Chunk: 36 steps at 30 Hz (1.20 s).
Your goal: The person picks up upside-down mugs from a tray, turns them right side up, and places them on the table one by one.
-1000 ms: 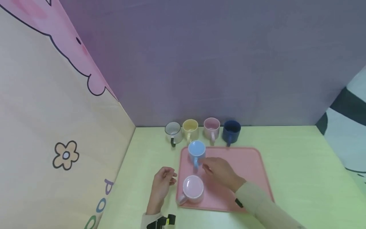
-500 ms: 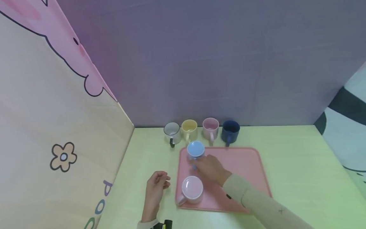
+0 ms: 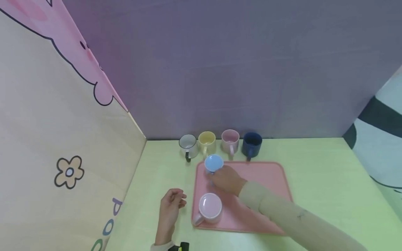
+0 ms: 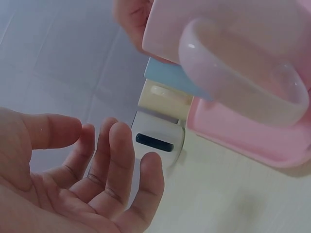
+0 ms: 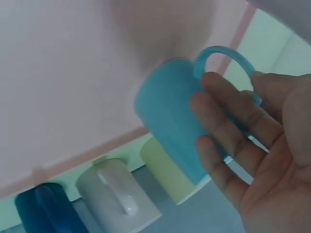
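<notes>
My right hand [image 3: 226, 179] pinches the handle of a light blue mug [image 5: 167, 109] between thumb and index finger; the other fingers extend along the mug's side. Mouth up, the mug stands at the back left corner of a pink tray [image 3: 260, 174]. In the head view my hand covers most of its handle. A pale pink mug [image 3: 210, 205] sits bottom up at the tray's front left, its handle toward the lower left. Left of the tray, my left hand [image 3: 169, 212] hovers with loosely curled fingers and holds nothing.
Behind the tray stands a row of upright mugs: white with a black handle [image 3: 188, 146], yellow [image 3: 207, 142], pink [image 3: 230, 140] and dark blue [image 3: 252, 144]. A grey-purple wall [image 3: 238, 69] rises behind them, and a patterned panel [image 3: 94, 146] borders the left.
My right hand has moved left onto the light blue mug's handle and taken hold of it. The left hand has drawn slightly left and down, away from the tray.
</notes>
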{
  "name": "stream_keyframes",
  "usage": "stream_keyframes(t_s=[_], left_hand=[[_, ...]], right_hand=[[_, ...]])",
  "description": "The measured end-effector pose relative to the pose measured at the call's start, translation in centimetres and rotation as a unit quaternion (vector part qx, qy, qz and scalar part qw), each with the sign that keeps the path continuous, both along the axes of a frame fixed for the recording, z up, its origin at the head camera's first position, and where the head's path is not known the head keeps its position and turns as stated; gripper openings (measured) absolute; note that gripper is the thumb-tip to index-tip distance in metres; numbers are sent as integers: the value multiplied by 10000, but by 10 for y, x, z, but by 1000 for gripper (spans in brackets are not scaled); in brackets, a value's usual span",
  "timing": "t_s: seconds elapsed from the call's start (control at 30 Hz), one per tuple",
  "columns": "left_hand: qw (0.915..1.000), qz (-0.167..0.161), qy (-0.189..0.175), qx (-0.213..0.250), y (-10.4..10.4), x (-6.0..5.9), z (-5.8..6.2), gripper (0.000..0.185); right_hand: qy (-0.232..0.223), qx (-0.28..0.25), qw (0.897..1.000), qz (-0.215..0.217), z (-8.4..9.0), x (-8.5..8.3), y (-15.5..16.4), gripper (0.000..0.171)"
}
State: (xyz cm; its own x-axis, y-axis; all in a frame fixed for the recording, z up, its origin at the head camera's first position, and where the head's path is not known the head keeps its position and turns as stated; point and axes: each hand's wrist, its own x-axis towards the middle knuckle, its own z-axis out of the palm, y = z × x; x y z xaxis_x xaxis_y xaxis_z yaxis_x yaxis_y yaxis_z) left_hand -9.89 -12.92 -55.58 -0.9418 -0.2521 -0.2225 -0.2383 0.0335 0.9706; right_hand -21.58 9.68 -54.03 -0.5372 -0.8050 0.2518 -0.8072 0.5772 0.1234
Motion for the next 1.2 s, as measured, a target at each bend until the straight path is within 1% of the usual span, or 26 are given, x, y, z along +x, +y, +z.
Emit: stream_keyframes(t_s=[0.07,0.17,0.3,0.4,0.47,0.6,0.77,0.87,1.03,1.13,1.2], left_hand=[[10000,-13,-18,25,-1,0,1,18],[10000,-42,-50,28,-2,1,2,17],[10000,-36,-71,12,-2,1,2,17],[10000,-34,-54,0,-1,1,1,18],[10000,-31,-50,-4,-1,2,1,19],[10000,-50,-62,40,-1,4,0,21],[9999,-72,-24,91,-1,5,-1,20],[9999,-71,-9,80,-1,6,-1,20],[9999,-56,-48,73,0,8,-1,22],[9999,-55,-37,106,1,8,0,23],[9999,-54,-14,120,1,8,0,22]], right_hand=[[101,141,9998,-6,5,1,-3,14],[359,331,9988,-32,9,2,-8,15],[678,602,9959,-34,7,-1,-10,19],[774,771,9940,-27,4,-3,-11,15],[791,813,9936,-12,2,-5,-11,11],[739,941,9928,32,2,-7,-9,7],[558,1117,9922,-26,10,-9,-2,7],[438,921,9948,-56,16,-10,3,9],[154,359,9992,-41,22,-9,12,8],[-7,166,9998,-122,22,-9,18,5],[-197,41,9995,-224,23,-8,22,1]])
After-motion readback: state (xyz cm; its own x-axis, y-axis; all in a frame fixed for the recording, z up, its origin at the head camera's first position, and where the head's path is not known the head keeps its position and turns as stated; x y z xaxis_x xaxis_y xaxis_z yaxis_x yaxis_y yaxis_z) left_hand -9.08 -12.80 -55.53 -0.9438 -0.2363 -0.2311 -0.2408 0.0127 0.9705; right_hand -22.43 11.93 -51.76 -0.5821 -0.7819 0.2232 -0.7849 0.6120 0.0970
